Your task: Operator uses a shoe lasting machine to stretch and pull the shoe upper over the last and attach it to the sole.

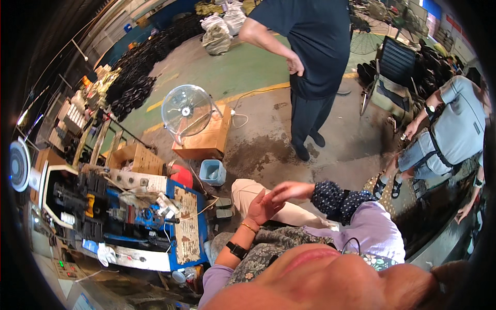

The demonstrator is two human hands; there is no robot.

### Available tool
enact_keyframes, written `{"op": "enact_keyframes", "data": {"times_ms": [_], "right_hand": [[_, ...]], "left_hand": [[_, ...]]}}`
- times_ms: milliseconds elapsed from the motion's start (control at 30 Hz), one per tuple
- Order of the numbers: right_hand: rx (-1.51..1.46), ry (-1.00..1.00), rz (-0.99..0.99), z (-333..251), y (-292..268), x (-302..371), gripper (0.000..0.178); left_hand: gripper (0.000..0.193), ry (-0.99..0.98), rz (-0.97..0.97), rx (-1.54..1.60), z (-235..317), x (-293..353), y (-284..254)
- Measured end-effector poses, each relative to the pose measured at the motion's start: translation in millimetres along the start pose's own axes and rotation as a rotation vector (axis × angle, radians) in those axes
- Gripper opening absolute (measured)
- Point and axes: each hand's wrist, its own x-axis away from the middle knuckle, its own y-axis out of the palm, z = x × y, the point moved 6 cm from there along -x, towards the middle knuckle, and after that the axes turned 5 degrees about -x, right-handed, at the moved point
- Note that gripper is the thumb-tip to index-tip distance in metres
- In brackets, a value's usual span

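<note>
My left hand [261,209] and my right hand [292,191] meet above my lap, over my beige trouser leg [245,192]. The right fingers stretch across to the fingers of the left, and the two touch. Both hands look open, with nothing visible between them. A bracelet and a dark watch [238,251] circle my left wrist. On my right forearm is a dark polka-dot sleeve [330,200]. Nearest on the left stands a machine with a blue frame [202,227] and a worn, paint-chipped plate [187,225].
A light-blue bucket [213,173] and a red stool [181,176] stand ahead-left. Behind them a fan [186,111] sits on a cardboard box [206,137]. One person [320,57] stands ahead, another [447,124] at right near a chair [395,67]. Cables cross the floor.
</note>
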Motion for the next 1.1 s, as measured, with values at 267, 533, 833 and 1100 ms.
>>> {"op": "enact_keyframes", "data": {"times_ms": [267,533,833,1100], "right_hand": [[-0.97,-0.634,-0.746,-110,-9,42,0.033],[-0.321,0.026,0.201,107,-23,-40,0.023],[1.565,-1.134,1.093,-287,-108,28,0.05],[2.018,-1.67,1.171,-518,-69,24,0.047]], "left_hand": [[0.07,0.079,0.139,-0.025,20,-26,-13],[0.06,-0.126,0.031,0.048,6,-11,-45],[0.045,0.19,0.329,0.072,3,5,-58],[0.039,0.247,0.404,-0.017,-6,19,-78]]}}
